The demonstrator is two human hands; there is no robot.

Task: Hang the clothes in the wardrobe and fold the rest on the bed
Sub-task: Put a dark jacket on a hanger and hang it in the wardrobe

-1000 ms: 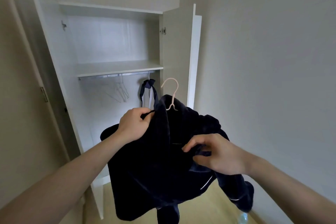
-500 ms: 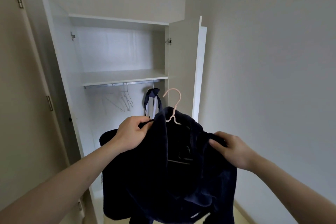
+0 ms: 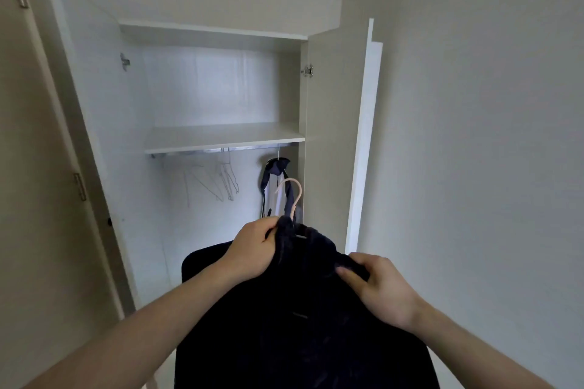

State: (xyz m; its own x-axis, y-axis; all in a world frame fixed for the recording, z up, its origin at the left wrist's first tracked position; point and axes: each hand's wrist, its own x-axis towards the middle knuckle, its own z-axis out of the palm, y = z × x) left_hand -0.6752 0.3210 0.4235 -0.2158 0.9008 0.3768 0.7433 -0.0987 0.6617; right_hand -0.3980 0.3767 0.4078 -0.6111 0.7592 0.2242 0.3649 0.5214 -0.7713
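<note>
Room: pale walls around you, open wardrobe at 12 o'clock.
Garment: your dark robe hangs at 6 o'clock, on a pink hanger.
Left hand: your grip is curled tight on the robe's collar by the hanger's neck.
Right hand: your fingers pinch the robe's shoulder at 4 o'clock.
Rail: hung navy-and-white garment at 12 o'clock, wire hangers at 11 o'clock.

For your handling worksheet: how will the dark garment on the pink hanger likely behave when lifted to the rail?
Likely floppy: the garment drapes in folds below both hands. Probably fairly heavy, since it looks thick and plush. It may slip sideways on the hanger, as the right hand is gripping one shoulder.
</note>
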